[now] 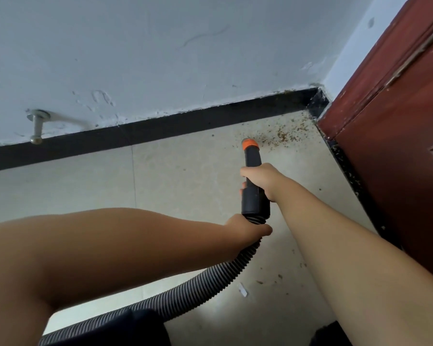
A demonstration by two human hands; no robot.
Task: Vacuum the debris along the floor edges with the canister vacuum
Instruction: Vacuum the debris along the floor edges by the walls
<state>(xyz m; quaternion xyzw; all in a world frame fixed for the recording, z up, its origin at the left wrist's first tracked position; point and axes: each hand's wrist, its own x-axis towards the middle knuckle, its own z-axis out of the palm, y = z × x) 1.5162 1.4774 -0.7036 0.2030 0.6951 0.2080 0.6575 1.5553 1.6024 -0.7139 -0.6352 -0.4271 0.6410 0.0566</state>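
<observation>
Obs.: right hand (260, 179) is wrapped round the black nozzle tube (254, 186) of the canister vacuum, fingers curled about its upper half. Left hand (245, 229) grips the ribbed hose (205, 283) just behind the tube's rear collar, fingers closed over it. Both hands are full; neither is free.

Landmark: the room corner (316, 101), where the black skirting (160, 131) meets the red-brown door (398, 133).

Task thing: the debris (280, 138), brown crumbs, lies on the pale floor tiles (185, 176) fanned out from that corner, densest just short of it. A few stray crumbs (270, 279) sit much farther out from the corner, near the door side, along with a small white scrap (243, 292).

Key relation: the tube's long axis runs from the hands toward the skirting, orange tip (250, 143) leading. The tip sits at the edge of the crumb patch farthest from the corner; the bulk of the patch lies beyond it, toward the corner and door. Whether the tip touches the tile, cannot tell.

Right hand is nearer the debris; left trails on the hose.

Judgement: next move likely sweeps the tip toward the corner, along the skirting. The hose curves back to a dark body (125, 328) at the bottom edge, probably the canister.

Also noted: a metal door stop (36, 126) on the wall (160, 46), well away from the corner.
</observation>
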